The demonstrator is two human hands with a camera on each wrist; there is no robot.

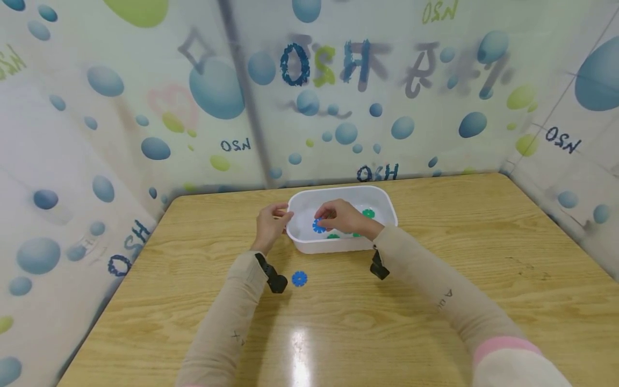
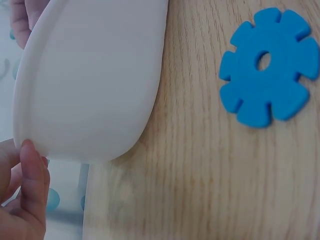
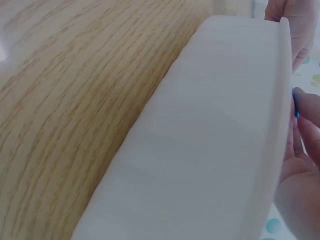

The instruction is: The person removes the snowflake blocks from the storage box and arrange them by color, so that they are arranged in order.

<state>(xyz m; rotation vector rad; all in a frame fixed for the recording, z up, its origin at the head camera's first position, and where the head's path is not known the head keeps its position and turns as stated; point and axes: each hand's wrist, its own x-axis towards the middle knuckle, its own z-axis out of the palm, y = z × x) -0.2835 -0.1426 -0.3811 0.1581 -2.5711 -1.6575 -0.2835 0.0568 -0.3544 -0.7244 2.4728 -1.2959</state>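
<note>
A white plastic tub stands on the wooden table. At its left end, my left hand pinches the rim between thumb and fingers, which the left wrist view shows close up. My right hand is over the inside of the tub, thumb and fingers pinching a blue notched disc; from the right wrist, only the edge of this disc shows past the tub wall. Green notched discs lie in the tub, partly hidden by my right hand and the front wall.
Another blue notched disc, with a hole in its middle, lies flat on the table in front of the tub, near my left wrist. Patterned curtain-like walls rise behind the table and at both sides.
</note>
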